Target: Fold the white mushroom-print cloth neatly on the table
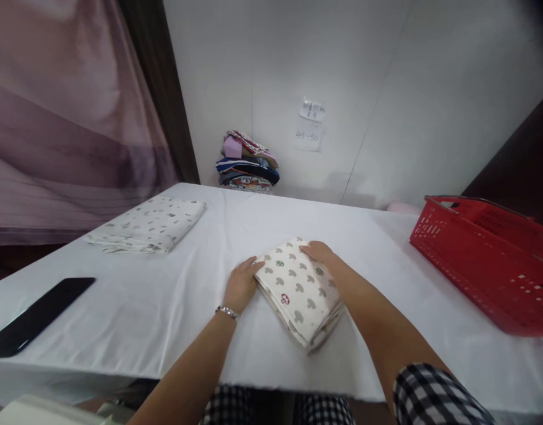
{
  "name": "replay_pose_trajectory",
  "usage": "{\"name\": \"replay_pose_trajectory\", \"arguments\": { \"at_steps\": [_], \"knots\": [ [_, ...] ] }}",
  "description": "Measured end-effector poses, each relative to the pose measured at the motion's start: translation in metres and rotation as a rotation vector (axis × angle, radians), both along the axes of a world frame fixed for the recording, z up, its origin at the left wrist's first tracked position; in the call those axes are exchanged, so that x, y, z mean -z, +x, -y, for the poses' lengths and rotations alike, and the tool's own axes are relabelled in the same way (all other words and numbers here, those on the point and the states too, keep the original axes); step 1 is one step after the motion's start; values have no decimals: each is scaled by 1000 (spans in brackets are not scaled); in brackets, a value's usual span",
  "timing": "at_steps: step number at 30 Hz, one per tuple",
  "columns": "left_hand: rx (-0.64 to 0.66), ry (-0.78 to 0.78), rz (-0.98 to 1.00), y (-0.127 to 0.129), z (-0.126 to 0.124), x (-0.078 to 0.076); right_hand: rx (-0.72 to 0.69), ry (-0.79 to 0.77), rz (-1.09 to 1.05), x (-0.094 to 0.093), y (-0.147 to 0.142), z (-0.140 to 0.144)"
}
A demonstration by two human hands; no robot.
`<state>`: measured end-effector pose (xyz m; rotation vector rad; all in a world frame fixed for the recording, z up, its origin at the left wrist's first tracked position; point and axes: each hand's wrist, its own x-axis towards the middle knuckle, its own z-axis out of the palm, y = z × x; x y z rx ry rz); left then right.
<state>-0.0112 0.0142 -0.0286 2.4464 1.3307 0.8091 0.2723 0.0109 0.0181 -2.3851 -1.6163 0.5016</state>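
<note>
A folded white cloth (293, 283) with grey mushroom prints, plus a few green and red ones, lies at an angle on the white-covered table. My left hand (242, 284) grips its left corner, fingers closed at the edge; a silver bracelet circles that wrist. At the cloth's far right side, my right hand (318, 252) holds the edge, with its fingers partly hidden behind the wrist and forearm. The folded layers show along the near edge, where no hand touches them.
Another folded patterned cloth (151, 224) lies at the table's left. A black phone-like slab (35, 316) rests at the near left. The red basket (484, 265) stands at the right. Behind the table is a stack of folded fabrics (248, 165) by the wall, near paper notes (310, 125).
</note>
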Motion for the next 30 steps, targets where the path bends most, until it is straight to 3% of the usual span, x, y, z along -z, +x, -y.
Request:
{"name": "replay_pose_trajectory", "arguments": {
  "at_steps": [4,7,10,14,19,26,28,30],
  "knots": [
    [-133,4,108,-6,-13,-4,14,-1,-40,2,1,-3],
    [-266,-82,192,-13,-25,-2,96,14,-22,3,-4,-11],
    [-273,-171,242,-17,-29,3,160,-17,2,4,-6,-19],
    [-259,-202,258,-15,-27,6,114,-48,-1,4,-2,-16],
    [-220,-170,249,-13,-23,1,71,-56,16,7,7,16],
    [-151,-209,241,-9,0,-14,134,-99,-1,9,24,87],
    [-132,-234,203,-6,7,-17,145,-45,96,5,20,102],
    [-114,-246,176,-3,12,-18,80,112,194,1,5,113]
  ]
}}
